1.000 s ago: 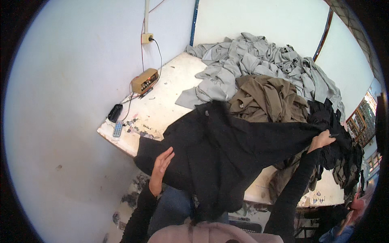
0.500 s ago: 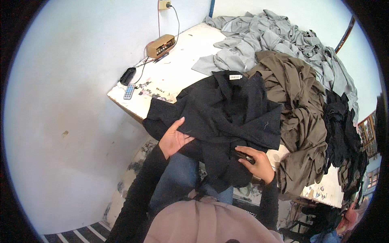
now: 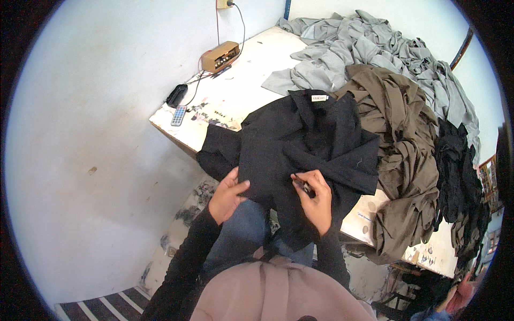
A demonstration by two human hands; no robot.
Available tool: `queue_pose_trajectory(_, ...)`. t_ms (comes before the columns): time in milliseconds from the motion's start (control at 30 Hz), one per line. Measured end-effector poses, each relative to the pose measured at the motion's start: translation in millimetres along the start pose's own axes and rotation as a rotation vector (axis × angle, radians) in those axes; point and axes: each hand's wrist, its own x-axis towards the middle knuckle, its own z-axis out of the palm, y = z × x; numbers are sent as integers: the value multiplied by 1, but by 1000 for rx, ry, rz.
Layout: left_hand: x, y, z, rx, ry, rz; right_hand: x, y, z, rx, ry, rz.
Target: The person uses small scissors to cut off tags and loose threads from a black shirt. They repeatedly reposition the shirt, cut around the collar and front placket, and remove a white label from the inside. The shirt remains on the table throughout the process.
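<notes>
A black garment (image 3: 273, 160) with a white neck label (image 3: 319, 98) lies partly on the table, its lower part hanging toward my lap. At its left edge my left hand (image 3: 229, 197) is closed, the cloth pinched between thumb and fingers. My right hand (image 3: 315, 202) hovers just over the front of the garment, curled around small dark thread snips (image 3: 303, 185) that my fingers partly hide. A pale loose thread (image 3: 359, 161) shows on the cloth to the right.
Brown cloth (image 3: 399, 134) is heaped right of the garment, with grey cloth (image 3: 364, 45) behind and black cloth (image 3: 452, 171) beyond. On the white table (image 3: 257, 64) are a brown box-shaped device (image 3: 220, 56), a remote control (image 3: 178, 115) and a black case (image 3: 176, 95). A wall (image 3: 101, 134) stands left.
My right hand has moved left and up over the garment with the snips. The left hand has closed on the garment's edge. The whole view has shifted slightly.
</notes>
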Motion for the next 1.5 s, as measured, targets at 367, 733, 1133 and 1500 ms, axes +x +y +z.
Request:
queue_pose_trajectory(367,41,15,3,1273,449,401,6,44,4,-184,-235,17)
queue_pose_trajectory(733,-25,27,-148,754,701,306,4,52,0,-93,-237,100)
queue_pose_trajectory(1133,6,19,-65,1395,374,778,3,52,0,-67,-226,138)
queue_pose_trajectory(1500,-26,-16,-12,1428,112,1132,-39,4,7,261,32,255)
